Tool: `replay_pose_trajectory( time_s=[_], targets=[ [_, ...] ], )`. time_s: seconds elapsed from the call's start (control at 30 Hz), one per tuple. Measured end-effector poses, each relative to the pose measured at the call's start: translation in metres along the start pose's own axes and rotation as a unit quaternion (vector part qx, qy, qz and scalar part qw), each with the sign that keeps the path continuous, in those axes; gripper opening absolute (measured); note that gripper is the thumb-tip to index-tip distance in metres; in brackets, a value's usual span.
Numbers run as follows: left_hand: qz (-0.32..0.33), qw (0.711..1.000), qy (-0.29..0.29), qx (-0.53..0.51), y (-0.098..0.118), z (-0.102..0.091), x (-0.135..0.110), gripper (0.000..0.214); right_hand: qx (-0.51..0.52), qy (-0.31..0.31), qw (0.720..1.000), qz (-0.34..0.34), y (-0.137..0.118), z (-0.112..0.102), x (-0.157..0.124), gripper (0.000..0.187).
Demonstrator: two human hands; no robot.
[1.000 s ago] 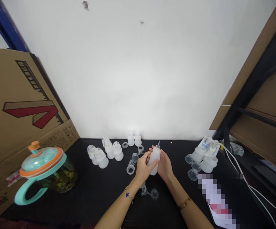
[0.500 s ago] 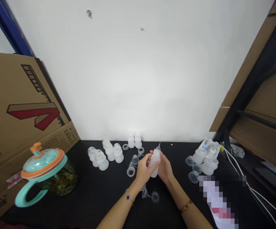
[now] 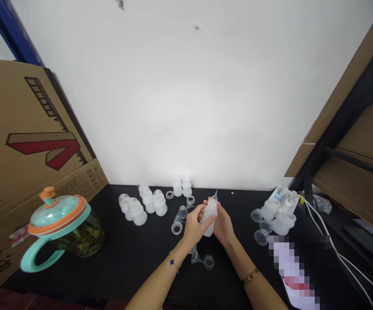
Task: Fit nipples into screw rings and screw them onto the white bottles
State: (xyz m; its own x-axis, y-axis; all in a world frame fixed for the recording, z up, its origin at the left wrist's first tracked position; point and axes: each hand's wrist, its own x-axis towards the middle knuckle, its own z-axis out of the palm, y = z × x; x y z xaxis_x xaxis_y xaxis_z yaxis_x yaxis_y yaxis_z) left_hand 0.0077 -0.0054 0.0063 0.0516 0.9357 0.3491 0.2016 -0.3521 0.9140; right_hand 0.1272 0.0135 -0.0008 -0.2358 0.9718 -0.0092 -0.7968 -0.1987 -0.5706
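A small white translucent bottle (image 3: pixel 209 217) with a clear pointed nozzle (image 3: pixel 215 196) on its neck is tilted slightly, top to the right. My left hand (image 3: pixel 195 226) is closed around its body, thumb across the front. Against the bottle's right side and back lies my right hand (image 3: pixel 223 224), its fingers partly hidden behind the bottle. Left of my hands are a white ring (image 3: pixel 176 228) and a clear funnel-like cap (image 3: pixel 183 212). Clear plastic pieces (image 3: pixel 208 261) lie below, between my forearms.
Several capped white bottles (image 3: pixel 137 214) stand to the left, and two more (image 3: pixel 182 187) by the wall. A teal-lidded jug (image 3: pixel 60 224) is far left beside a cardboard box (image 3: pixel 34 137). At right are a breast pump set (image 3: pixel 279 215) and a white cable (image 3: pixel 330 241).
The view has tipped down slightly, so the wall marks sit higher. Both hands keep hold of the bottle in nearly the same place, with the nozzle seated slightly straighter over the neck.
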Motion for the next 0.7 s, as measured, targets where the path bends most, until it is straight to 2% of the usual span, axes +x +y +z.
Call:
replay_pose_trajectory(
  time_s=[0.43,0.7],
  targets=[
    [-0.016,0.99,-0.048,-0.134,0.0027,-0.001,0.0012,0.039,-0.023,0.012,1.0,-0.008,-0.0051,0.0017,-0.0017,0.045],
    [-0.029,0.991,-0.037,-0.125,0.0027,-0.0006,-0.0002,0.04,-0.023,0.015,1.0,0.001,-0.0044,0.0021,-0.0028,0.043]
  ],
)
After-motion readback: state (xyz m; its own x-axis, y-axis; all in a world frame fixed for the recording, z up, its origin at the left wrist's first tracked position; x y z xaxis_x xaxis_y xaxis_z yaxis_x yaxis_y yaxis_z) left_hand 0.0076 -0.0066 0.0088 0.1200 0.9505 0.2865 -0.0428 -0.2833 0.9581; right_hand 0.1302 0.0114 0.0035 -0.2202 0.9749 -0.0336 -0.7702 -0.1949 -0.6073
